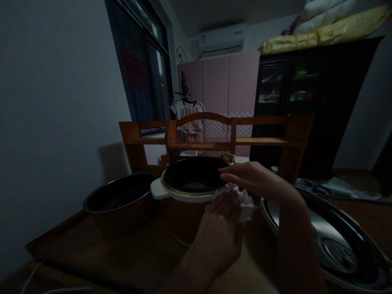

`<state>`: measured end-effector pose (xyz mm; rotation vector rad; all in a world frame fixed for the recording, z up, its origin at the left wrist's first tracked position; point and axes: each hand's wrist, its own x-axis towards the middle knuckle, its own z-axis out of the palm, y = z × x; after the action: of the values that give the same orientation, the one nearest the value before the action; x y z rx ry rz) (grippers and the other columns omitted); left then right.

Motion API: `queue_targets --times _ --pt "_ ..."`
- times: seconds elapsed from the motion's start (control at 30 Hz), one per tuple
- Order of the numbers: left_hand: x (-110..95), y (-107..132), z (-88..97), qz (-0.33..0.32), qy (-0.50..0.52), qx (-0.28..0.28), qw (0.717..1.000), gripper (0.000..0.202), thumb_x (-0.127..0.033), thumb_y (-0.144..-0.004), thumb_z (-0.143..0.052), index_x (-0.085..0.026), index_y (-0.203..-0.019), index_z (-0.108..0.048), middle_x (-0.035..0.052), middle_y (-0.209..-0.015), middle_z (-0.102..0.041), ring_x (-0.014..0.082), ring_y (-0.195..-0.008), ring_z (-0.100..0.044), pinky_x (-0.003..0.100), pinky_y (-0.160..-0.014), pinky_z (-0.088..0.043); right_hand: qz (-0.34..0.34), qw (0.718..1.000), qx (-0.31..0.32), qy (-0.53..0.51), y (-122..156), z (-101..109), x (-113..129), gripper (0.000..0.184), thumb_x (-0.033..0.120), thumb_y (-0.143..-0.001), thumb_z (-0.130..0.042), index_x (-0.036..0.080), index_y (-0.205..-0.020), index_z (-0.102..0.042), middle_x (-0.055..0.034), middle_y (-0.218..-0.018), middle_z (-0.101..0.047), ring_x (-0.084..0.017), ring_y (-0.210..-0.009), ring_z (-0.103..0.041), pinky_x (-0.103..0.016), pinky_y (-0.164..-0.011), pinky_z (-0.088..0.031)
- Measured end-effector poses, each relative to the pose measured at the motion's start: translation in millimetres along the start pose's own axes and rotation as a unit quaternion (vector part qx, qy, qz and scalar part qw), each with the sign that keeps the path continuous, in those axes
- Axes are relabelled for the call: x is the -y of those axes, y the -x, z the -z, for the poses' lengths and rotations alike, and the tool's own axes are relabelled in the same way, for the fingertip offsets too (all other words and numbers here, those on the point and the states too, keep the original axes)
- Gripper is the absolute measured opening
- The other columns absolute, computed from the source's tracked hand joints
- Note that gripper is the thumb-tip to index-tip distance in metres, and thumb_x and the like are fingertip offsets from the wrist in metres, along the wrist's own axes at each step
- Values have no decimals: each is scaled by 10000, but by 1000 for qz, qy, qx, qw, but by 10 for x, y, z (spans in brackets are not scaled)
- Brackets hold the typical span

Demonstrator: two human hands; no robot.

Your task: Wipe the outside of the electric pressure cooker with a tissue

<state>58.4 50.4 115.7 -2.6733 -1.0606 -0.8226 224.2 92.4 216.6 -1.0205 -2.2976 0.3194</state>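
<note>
A rice cooker body (186, 216) with a dark inside, a white rim and a white side handle stands in front of me. My left hand (220, 224) presses a crumpled white tissue (245, 204) against the outside of its rim, at the near right. Just above, my right hand (254, 177) reaches over the rim's right side, fingers stretched toward the opening; whether they touch the rim is hard to tell. A dark inner pot (122, 198) sits to the left of the cooker. On the right, beside my right forearm, lies a round lid (324, 232) with a shiny metal inside.
The wooden table (92, 253) has a raised wooden shelf (202, 145) along its back. A white cable (67, 289) lies at the lower left. A wall stands close on the left. Behind are a clothes rack, a pink wardrobe (214, 85) and a dark cabinet (318, 106).
</note>
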Motion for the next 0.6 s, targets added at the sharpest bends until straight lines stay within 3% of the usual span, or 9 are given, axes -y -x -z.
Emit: queue_targets --times 0.23,0.47,0.6 --pt "90 230 40 -9 -70 18 997 689 -203 -881 -448 -191 -1526 -206 -9 -1624 -188 154 -1494 -141 379 -1239 -189 15 1000 -5 6 -36 3 -53 445 543 -932 -520 214 -1150 -725 -16 -985 -754 -181 -836 -667 -236 -710 -464" --pt "190 616 -25 -10 -160 -80 984 653 -159 -861 -446 -115 -1494 -294 58 -1609 -238 214 -1489 -180 385 -1200 -271 28 1000 12 7 -162 -120 -174 426 528 -920 -553 223 -1164 -723 -31 -1111 -740 -207 -979 -674 -250 -816 -478" --pt "299 1026 -241 19 -143 -159 977 613 -103 -844 -468 -91 -1451 -385 96 -1567 -339 225 -1456 -282 355 -1200 -256 22 999 44 7 -171 -153 -188 424 536 -919 -548 238 -1160 -728 -26 -1112 -742 -220 -983 -680 -264 -814 -492"
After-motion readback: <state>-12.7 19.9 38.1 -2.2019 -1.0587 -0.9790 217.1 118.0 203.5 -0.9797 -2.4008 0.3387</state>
